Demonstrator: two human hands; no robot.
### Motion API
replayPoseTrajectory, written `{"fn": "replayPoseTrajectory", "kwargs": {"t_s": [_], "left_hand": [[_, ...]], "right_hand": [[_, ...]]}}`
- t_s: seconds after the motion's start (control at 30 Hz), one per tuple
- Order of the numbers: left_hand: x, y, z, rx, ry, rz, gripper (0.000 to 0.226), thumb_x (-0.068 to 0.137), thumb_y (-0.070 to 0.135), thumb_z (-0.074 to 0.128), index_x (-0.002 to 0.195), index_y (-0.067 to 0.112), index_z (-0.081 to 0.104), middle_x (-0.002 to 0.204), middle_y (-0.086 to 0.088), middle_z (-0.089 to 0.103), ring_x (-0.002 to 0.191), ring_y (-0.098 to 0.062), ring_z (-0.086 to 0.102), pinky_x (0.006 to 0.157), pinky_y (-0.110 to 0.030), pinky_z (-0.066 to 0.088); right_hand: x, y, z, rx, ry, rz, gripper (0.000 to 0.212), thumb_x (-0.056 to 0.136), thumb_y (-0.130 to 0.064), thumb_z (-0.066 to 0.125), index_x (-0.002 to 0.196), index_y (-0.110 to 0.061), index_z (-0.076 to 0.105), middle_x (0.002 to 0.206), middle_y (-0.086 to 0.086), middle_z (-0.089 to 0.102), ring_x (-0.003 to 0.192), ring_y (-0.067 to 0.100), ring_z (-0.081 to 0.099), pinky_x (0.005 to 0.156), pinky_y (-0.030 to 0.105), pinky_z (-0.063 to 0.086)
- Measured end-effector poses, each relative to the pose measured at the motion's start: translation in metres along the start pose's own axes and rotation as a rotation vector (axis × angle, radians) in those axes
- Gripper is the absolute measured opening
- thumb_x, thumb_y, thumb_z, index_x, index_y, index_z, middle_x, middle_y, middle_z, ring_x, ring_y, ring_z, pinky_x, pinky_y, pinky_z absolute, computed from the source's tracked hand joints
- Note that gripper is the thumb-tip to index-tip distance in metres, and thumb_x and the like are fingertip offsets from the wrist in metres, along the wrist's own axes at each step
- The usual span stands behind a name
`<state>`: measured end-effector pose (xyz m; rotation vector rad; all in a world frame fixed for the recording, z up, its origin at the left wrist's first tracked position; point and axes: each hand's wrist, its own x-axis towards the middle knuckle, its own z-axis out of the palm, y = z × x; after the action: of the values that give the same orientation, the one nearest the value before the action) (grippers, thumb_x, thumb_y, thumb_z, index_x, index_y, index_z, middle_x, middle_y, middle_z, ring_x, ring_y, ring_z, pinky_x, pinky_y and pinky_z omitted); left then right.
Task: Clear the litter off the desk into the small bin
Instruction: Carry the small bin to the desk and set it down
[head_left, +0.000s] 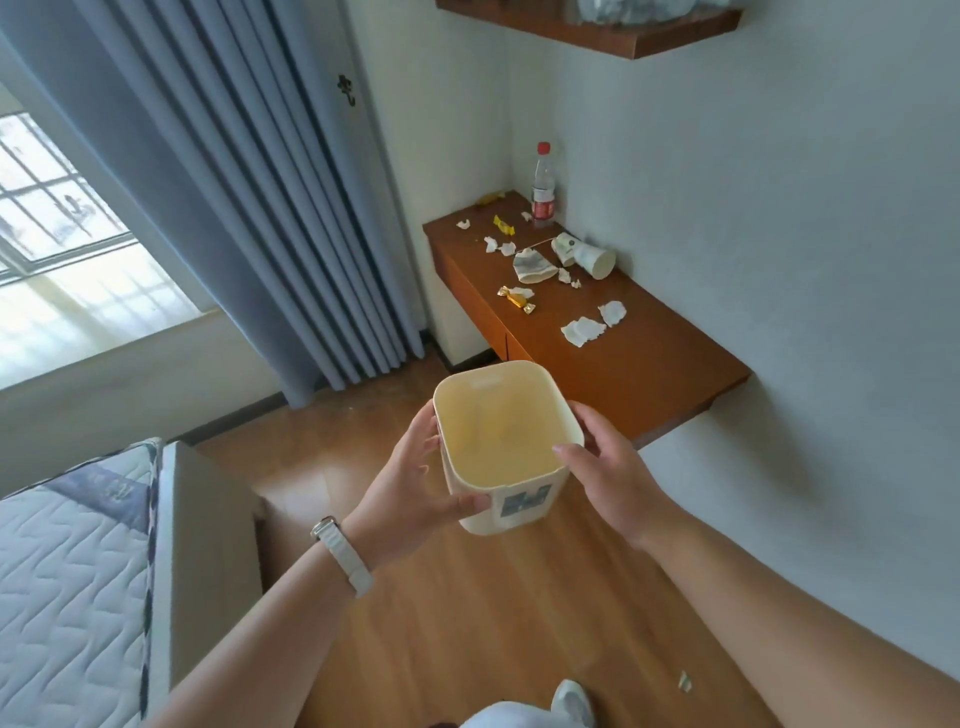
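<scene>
at the centre of the frame both hands hold up a small cream bin (501, 447), its open mouth facing the camera and nothing visible inside. the left hand (415, 486) wraps the bin's left wall, thumb pressed on the near face beside a blue-and-white label; a pale watch strap circles that wrist. the right hand (605, 470) grips the right wall, thumb hooked over the rim.

above the bin, in the upper right of centre, a brown wall-mounted desk (649, 374) carries the litter: torn white paper scraps (584, 330) near its middle, gold candy wrappers (517, 298) toward its front edge, a crushed paper cup (532, 266) and two paper cups (584, 254) lying on their sides. a clear bottle (543, 189) with a red cap stands upright at the far corner. one small scrap (684, 680) lies on the wooden floor at lower right.
</scene>
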<state>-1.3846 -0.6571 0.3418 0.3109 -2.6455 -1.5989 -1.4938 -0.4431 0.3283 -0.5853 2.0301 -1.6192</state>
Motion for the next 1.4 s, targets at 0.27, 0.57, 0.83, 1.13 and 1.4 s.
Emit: {"fn": "replayPoseTrajectory", "kwargs": {"t_s": [0.27, 0.57, 0.83, 1.13, 1.4], "left_hand": [[0.084, -0.033, -0.026, 0.016, -0.053, -0.029, 0.11, 0.057, 0.059, 0.083, 0.144, 0.053, 0.016, 0.143, 0.03, 0.038, 0.132, 0.0, 0.038, 0.11, -0.047, 0.032], [0.216, -0.078, -0.091, -0.039, -0.189, 0.027, 0.103, 0.062, 0.049, 0.086, 0.139, 0.058, 0.017, 0.141, 0.026, 0.041, 0.132, 0.0, 0.036, 0.111, -0.045, 0.031], [0.329, -0.096, -0.131, -0.023, -0.438, 0.118, 0.11, 0.062, 0.055, 0.083, 0.146, 0.05, 0.012, 0.145, 0.027, 0.036, 0.134, 0.001, 0.035, 0.112, -0.048, 0.032], [0.392, -0.079, -0.084, -0.045, -0.698, 0.203, 0.114, 0.06, 0.065, 0.08, 0.149, 0.046, 0.01, 0.148, 0.023, 0.034, 0.134, -0.001, 0.036, 0.11, -0.042, 0.033], [0.438, -0.049, -0.029, 0.051, -0.785, 0.248, 0.104, 0.072, 0.044, 0.08, 0.149, 0.047, 0.011, 0.148, 0.021, 0.036, 0.131, -0.001, 0.04, 0.109, -0.042, 0.038]], "right_hand": [[0.081, 0.016, -0.003, -0.023, 0.018, 0.071, 0.047, 0.092, -0.046, 0.054, 0.136, -0.04, 0.041, 0.12, -0.016, 0.057, 0.112, 0.009, 0.056, 0.085, 0.032, 0.057], [0.198, 0.004, 0.026, -0.035, 0.215, 0.159, 0.036, 0.095, -0.043, 0.054, 0.129, -0.049, 0.041, 0.118, -0.019, 0.058, 0.11, 0.005, 0.057, 0.077, 0.02, 0.055], [0.264, -0.018, 0.041, 0.047, 0.447, 0.223, 0.034, 0.096, -0.018, 0.054, 0.123, -0.039, 0.053, 0.107, -0.019, 0.067, 0.103, 0.002, 0.062, 0.084, 0.028, 0.054], [0.252, -0.001, 0.017, 0.058, 0.747, 0.33, 0.035, 0.093, -0.026, 0.058, 0.116, -0.052, 0.05, 0.11, -0.021, 0.062, 0.102, -0.003, 0.06, 0.076, 0.028, 0.057], [0.254, 0.028, -0.023, 0.144, 0.971, 0.386, 0.041, 0.09, -0.028, 0.061, 0.126, -0.04, 0.047, 0.115, -0.014, 0.061, 0.106, 0.009, 0.061, 0.094, 0.043, 0.052]]}}
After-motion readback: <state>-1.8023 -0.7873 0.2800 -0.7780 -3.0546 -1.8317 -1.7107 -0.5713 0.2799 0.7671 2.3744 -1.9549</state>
